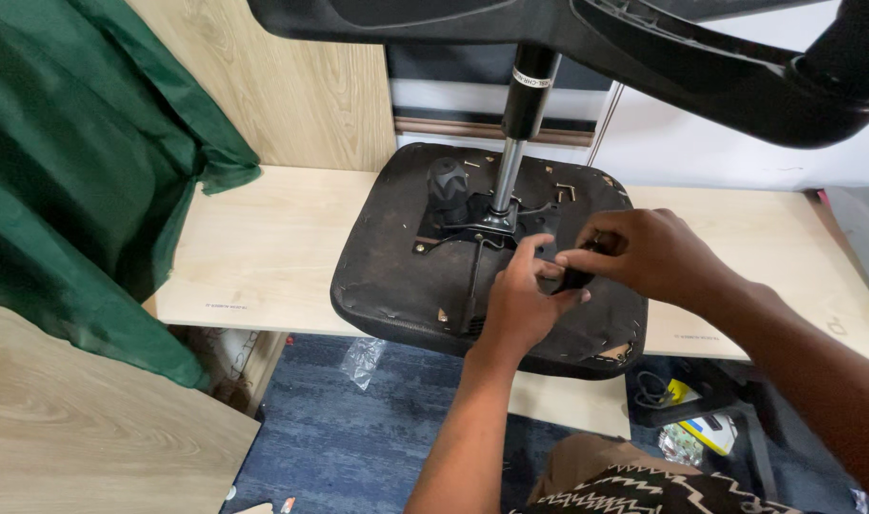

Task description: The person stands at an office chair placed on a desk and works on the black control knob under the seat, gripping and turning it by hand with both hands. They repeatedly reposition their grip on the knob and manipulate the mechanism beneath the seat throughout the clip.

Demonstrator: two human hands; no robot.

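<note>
- Head view: an upturned black chair seat [406,286] is lying on a pale wooden surface [263,247] in the middle of the frame, with its metal mechanism plate [482,228] facing up.
- A chrome gas cylinder [509,171] is rising upright from the plate toward the black chair base [644,48], which is crossing the top of the frame.
- A black ribbed knob [448,186] is standing just left of the cylinder, on the plate.
- The left hand [520,305] is resting on the seat just right of centre, its fingers [528,249] curled, the forefinger raised toward the plate; it is touching a small black part [575,279].
- The right hand [649,252] is coming in from the right, its fingers [587,257] pinched closed on the same small black part, right against the left hand.
- Loose screws [566,192] are lying on the seat near its upper edge.
- A green cloth [82,171] is hanging at the upper left of the frame.
- Blue carpet [358,428] is showing below the surface at the bottom centre.
</note>
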